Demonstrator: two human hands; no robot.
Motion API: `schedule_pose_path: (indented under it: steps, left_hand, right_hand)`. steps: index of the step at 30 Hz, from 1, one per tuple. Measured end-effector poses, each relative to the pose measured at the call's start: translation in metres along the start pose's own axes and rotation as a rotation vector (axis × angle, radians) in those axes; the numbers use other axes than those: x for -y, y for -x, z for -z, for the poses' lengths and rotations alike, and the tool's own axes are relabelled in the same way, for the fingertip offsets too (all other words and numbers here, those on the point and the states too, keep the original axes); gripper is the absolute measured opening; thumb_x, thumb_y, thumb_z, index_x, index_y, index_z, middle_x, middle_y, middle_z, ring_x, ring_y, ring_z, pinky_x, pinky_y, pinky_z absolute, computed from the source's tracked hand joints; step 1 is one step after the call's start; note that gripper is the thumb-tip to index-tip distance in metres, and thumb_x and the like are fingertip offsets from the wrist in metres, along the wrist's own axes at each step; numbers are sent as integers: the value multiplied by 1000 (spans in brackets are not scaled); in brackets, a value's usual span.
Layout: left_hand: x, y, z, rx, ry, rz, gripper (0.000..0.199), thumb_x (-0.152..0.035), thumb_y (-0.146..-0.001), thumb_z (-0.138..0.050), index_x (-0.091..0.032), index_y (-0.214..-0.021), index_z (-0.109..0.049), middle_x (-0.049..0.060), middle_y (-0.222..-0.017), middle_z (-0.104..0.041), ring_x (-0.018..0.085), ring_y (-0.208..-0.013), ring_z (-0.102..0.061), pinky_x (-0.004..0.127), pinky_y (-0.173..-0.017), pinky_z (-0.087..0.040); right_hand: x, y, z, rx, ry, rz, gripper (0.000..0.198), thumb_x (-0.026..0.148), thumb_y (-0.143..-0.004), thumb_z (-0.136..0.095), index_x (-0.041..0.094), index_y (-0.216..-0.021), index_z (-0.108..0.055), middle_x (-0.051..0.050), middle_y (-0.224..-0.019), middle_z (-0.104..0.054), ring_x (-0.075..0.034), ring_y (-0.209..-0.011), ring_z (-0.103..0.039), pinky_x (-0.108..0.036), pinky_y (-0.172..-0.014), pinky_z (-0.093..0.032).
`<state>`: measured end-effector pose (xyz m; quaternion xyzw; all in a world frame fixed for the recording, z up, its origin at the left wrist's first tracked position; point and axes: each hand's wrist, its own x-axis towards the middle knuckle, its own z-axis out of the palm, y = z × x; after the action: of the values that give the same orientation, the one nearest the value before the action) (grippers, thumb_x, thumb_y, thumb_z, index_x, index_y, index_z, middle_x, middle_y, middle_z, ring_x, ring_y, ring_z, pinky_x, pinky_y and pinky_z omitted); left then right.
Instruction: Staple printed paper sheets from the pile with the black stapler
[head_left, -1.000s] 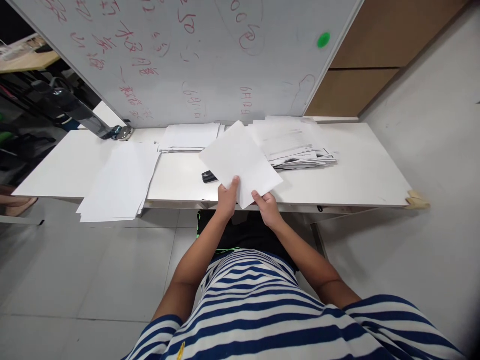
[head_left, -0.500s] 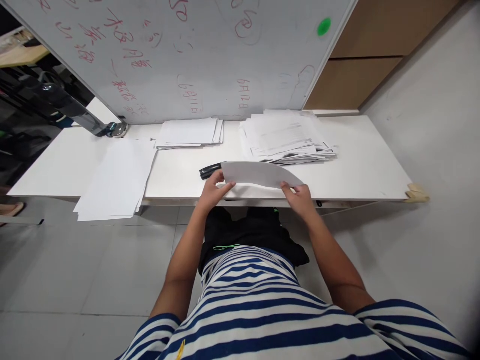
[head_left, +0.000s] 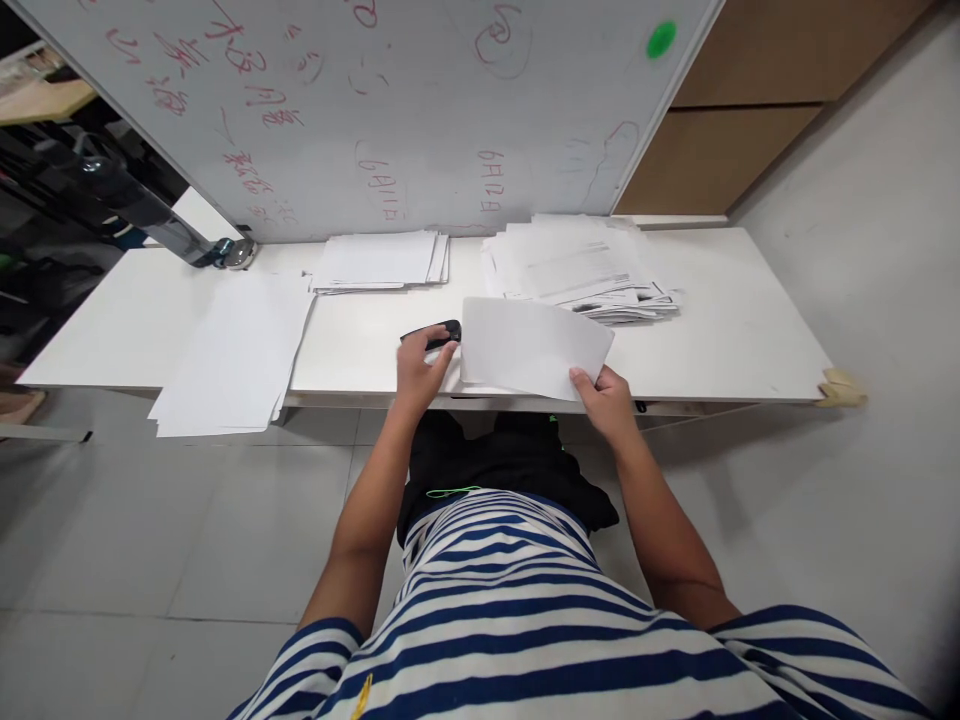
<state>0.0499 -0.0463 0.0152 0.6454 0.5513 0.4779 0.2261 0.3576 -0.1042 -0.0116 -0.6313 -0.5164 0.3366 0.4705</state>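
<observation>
In my right hand (head_left: 606,400) is a white paper sheet (head_left: 532,345), gripped at its near right corner between thumb and fingers. The paper stands tilted above the front of the white table. My left hand (head_left: 420,370) is off the paper, its fingers curled over a black stapler (head_left: 452,330) with the thumb on the near side. Part of the stapler is hidden under those fingers. It lies just left of the paper's edge.
A large paper stack (head_left: 570,260) lies behind the held paper. A smaller stack (head_left: 379,260) sits at the back, and loose sheets (head_left: 232,350) overhang the front edge at left. A whiteboard (head_left: 420,120) stands behind the table (head_left: 720,320).
My left hand has let go of the paper and moved slightly left onto the stapler. The paper has tipped up, showing more of its face, held by my right hand alone.
</observation>
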Motion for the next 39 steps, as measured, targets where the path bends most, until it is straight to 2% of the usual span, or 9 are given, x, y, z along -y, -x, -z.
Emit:
schedule_pose_path:
  steps: [2,4,10,19,23,26,29,33,39]
  left_hand:
    - [8,-15,4,-6,-194,-32,41,-36,-79,-78,-25,-116,-66,13,-126,-67,36,-135,-47,54,-119,-22]
    - [20,-27,6,52,-342,-7,45,-33,-76,-80,-24,-118,-65,15,-129,-64,40,-139,-41,60,-120,-12]
    - [44,-38,11,247,-468,-13,28,-40,-89,-66,-23,-111,-64,12,-111,-66,33,-113,-58,57,-117,-19]
    - [45,-33,21,403,-432,-129,34,-43,-87,-67,-21,-114,-65,12,-112,-68,31,-105,-60,48,-100,-38]
    - [33,-29,23,459,-463,-108,33,-44,-89,-64,-23,-115,-64,10,-117,-69,30,-110,-60,49,-107,-36]
    - [20,-27,26,501,-471,-49,31,-45,-90,-63,-27,-116,-64,6,-123,-68,28,-119,-59,53,-118,-25]
    - [6,-28,27,494,-428,9,38,-53,-90,-61,-29,-119,-63,4,-129,-67,28,-125,-57,54,-120,-23]
    - [-8,-38,20,361,-380,83,40,-57,-98,-46,-26,-116,-64,5,-130,-68,27,-125,-58,52,-120,-26]
    - [-15,-63,-9,253,-459,175,40,-54,-101,-38,-24,-106,-64,9,-124,-69,31,-124,-57,61,-118,-26]
  right_hand:
    - [-5,1,6,-5,-94,-65,50,59,-79,-69,16,-103,-75,-10,-102,-79,-27,-94,-72,-41,-85,-56]
    - [-9,2,9,-4,-183,-141,50,58,-73,-75,17,-100,-75,-10,-102,-79,-26,-92,-72,-40,-85,-57]
    - [-3,8,4,13,-271,-348,45,48,-65,-81,14,-94,-77,-9,-91,-80,-25,-79,-73,-38,-75,-58]
    - [20,13,-8,119,-235,-383,38,42,-69,-76,13,-94,-76,-8,-86,-79,-24,-77,-72,-34,-69,-57]
    - [23,15,-16,195,-264,-396,37,42,-71,-77,15,-97,-76,-7,-86,-79,-25,-81,-74,-37,-74,-59]
    - [19,16,-26,250,-350,-408,40,43,-70,-79,17,-101,-75,-7,-95,-80,-25,-87,-74,-38,-85,-58]
    - [13,16,-33,275,-384,-418,43,44,-68,-82,17,-102,-75,-8,-98,-80,-25,-89,-74,-39,-89,-57]
    - [13,16,-32,283,-407,-397,44,48,-70,-82,19,-103,-75,-6,-99,-80,-24,-90,-74,-38,-90,-56]
    - [24,17,-27,262,-339,-401,47,58,-74,-77,18,-98,-74,-5,-85,-78,-24,-81,-72,-35,-77,-57]
